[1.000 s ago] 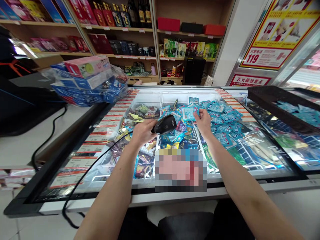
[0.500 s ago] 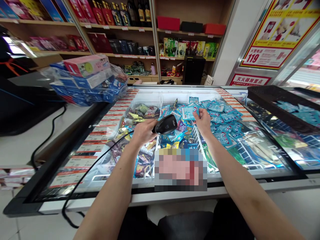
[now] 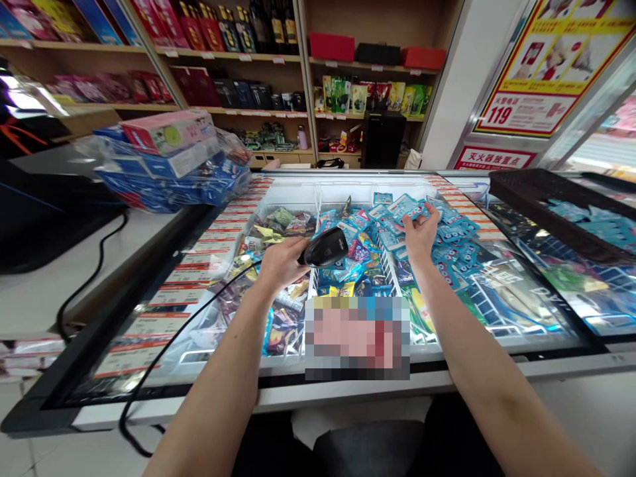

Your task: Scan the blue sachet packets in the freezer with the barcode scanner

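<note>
My left hand [image 3: 283, 265] is wrapped around the handle of a black barcode scanner [image 3: 326, 248], its head turned to the right over the freezer glass. A cord runs from the scanner down to the left. My right hand [image 3: 421, 233] has its thumb and fingers at the edges of a small light-blue packet [image 3: 406, 208], on the far side of the glass. Many similar blue packets [image 3: 454, 232] lie spread and overlapping beside and beneath this hand. Part of the packet's near edge is hidden by my fingers.
Beneath the glass of the chest freezer [image 3: 278, 394], wire baskets hold wrapped ice creams [image 3: 283, 324]. A dark tray [image 3: 536, 192] with more blue packets stands at right. Plastic-wrapped boxes [image 3: 169, 159] sit at left. Stocked shelves [image 3: 238, 53] line the back.
My right hand has moved right with a blue packet, from near the scanner to the packet pile. The left hand and scanner stay almost where they were.
</note>
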Demonstrator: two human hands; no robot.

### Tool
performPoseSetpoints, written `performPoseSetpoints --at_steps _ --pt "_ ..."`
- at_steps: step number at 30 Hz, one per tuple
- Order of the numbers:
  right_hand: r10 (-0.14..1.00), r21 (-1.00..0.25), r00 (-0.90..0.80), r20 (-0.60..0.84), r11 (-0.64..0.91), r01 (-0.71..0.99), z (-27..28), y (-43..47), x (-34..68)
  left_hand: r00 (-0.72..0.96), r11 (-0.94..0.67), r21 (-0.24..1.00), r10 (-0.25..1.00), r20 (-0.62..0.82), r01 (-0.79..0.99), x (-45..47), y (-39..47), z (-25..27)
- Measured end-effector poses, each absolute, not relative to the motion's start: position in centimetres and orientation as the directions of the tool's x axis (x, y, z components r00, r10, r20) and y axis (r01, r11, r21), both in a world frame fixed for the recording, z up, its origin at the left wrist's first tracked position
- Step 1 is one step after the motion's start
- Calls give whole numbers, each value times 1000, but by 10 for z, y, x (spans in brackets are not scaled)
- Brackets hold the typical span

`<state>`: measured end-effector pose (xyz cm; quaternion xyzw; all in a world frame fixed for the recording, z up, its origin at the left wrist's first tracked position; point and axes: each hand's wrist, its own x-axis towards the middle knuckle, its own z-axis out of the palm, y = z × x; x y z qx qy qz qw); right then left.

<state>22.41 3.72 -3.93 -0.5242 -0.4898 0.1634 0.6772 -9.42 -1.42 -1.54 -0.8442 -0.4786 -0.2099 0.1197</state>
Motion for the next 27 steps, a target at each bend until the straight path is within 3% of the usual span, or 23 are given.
performPoseSetpoints --at_steps 15,20,23,27 --pt "689 -806 509 516 190 560 -45 40 242 424 -492 9 759 494 870 -100 -12 -18" --pt "596 -663 494 633 88 743 -43 36 243 412 -470 -8 766 494 883 -104 -9 -18" --pt "620 -543 361 697 127 830 -41 34 235 384 -449 -1 763 519 894 -108 -7 -19" --pt "732 -428 16 681 381 820 -43 29 209 375 -448 3 751 544 894 -111 -7 -19"
